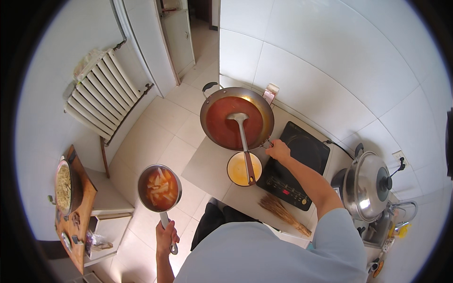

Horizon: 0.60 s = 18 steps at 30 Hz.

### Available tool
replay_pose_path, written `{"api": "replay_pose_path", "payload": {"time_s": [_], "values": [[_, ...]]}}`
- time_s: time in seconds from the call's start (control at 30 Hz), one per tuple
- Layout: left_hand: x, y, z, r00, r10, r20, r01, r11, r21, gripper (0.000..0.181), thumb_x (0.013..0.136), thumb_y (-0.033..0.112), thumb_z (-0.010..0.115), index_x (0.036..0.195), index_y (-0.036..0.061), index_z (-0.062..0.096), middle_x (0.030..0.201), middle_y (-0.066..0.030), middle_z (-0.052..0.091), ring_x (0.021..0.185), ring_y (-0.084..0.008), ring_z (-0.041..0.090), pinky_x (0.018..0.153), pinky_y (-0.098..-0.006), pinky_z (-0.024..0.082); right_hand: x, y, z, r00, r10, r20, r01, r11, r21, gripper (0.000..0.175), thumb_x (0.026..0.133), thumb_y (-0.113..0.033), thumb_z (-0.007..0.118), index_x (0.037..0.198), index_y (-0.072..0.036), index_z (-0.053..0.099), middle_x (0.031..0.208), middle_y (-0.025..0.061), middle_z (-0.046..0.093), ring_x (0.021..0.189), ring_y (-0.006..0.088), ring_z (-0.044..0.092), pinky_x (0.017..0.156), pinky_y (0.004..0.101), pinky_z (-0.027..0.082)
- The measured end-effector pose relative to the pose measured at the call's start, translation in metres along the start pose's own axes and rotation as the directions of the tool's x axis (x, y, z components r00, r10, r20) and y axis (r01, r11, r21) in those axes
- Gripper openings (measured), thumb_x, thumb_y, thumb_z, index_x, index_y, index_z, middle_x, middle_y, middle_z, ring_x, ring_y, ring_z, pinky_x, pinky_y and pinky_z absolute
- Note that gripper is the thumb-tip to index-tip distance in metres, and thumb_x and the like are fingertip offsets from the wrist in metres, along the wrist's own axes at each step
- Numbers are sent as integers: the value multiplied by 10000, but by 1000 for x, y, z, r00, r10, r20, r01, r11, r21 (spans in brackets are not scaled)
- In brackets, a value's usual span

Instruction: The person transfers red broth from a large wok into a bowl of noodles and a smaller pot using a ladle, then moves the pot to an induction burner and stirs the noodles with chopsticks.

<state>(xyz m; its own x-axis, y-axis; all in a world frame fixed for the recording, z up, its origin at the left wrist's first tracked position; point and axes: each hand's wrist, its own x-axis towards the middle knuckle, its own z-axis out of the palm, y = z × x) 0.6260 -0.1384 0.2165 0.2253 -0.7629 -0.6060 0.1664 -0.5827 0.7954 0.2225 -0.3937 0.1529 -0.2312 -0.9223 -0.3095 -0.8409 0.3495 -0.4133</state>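
Observation:
My left hand [165, 236] grips the grey handle of a metal saucepan [142, 192], which is held out over the floor. Inside the saucepan, pale cut strips [162, 187] sit in reddish-orange liquid. My right hand [279, 151] is closed on the near handle of a large wok [268, 118] at the counter's left end. Red liquid [221, 120] fills much of the wok. A metal wok spatula [242, 131] rests with its head in that liquid, and its brown handle reaches across a pale, dark-rimmed bowl [235, 170] with yellow residue inside.
Right of the wok is a black induction cooktop [308, 145] with a lit red display. A straw brush [285, 214] lies before it. A lidded steel pot [366, 191] stands near the sink [377, 235]. On the left, a wooden table [79, 226] bears a bowl of noodles [63, 187], below a radiator [104, 93].

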Motion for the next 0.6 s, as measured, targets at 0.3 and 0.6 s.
{"api": "replay_pose_path", "payload": {"time_s": [0.3,0.6], "values": [[-4,27,0,997,7,72,-10,999,43,119,852,124,482,821,42,401,479,7,375,327,-76,341,331,-235,369,-1,2,21,999,44,-12,-44,999,-9,216,659,-230,599,812,-81,630,835,140,645,826,290,622,727,371,477],[9,96,53,936,9,352,-97,967,235,133,845,113,499,805,32,402,492,-12,392,317,-92,360,327,-246,380,-20,40,-12,967,-88,-239,127,980,151,415,705,-337,662,1008,-71,564,851,121,654,827,278,625,732,357,481]]}}
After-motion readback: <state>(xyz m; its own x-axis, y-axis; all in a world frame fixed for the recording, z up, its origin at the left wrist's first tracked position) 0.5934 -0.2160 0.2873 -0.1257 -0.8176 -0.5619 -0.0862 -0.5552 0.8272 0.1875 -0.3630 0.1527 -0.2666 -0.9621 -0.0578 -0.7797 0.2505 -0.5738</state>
